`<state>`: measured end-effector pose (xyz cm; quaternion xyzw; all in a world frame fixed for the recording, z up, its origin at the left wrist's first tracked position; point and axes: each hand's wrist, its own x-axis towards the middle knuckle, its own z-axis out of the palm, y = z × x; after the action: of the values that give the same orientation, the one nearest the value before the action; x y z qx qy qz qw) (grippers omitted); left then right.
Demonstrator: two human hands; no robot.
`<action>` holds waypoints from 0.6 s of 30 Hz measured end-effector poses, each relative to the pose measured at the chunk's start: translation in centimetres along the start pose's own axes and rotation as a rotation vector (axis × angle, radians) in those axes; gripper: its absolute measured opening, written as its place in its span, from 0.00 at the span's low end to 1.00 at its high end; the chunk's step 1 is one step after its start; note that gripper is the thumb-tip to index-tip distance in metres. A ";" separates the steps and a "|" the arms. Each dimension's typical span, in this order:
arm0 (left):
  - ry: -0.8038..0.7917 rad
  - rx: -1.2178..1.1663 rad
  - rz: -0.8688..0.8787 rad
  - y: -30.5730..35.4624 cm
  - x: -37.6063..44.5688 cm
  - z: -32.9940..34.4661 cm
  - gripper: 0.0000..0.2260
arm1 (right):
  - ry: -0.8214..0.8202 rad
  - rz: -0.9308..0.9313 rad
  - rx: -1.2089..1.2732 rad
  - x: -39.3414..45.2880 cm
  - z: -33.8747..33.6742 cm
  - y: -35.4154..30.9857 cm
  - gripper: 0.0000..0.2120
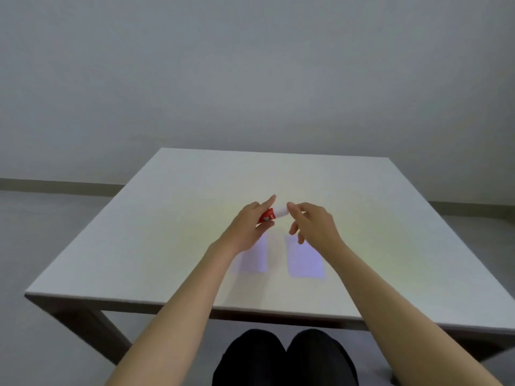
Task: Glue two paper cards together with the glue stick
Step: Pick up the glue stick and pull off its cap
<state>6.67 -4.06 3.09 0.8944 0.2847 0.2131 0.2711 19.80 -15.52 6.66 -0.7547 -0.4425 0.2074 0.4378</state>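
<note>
A red glue stick [269,215] with a white cap [281,211] is held above the table, tilted with the cap end to the right. My left hand [250,227] grips its red body. My right hand [312,221] is at the cap end, thumb tip touching or almost touching the cap, fingers spread apart. Below the hands two pale lilac paper cards lie flat side by side on the table: the left card [255,260], partly hidden by my left wrist, and the right card [305,260].
The white square table [167,232] has its near edge just above my dark-clothed knees [284,358]. A grey wall stands behind the table and grey floor shows on both sides.
</note>
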 end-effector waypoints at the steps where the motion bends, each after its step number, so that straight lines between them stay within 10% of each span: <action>1: -0.022 0.009 0.007 0.6 -0.2 0.1 0.26 | 0.027 0.032 0.045 0.1 0.3 -0.5 0.18; 10: 0.089 -0.003 0.078 1.3 -2.1 -1.5 0.22 | -0.100 0.055 0.210 0.0 0.4 -1.3 0.05; 18: 0.120 0.005 0.099 1.1 -2.3 -2.2 0.23 | -0.150 0.149 0.218 0.1 0.3 -1.3 0.18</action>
<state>4.15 -5.46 4.91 0.8936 0.2567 0.2789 0.2406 19.01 -15.03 7.67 -0.7157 -0.3916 0.3421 0.4663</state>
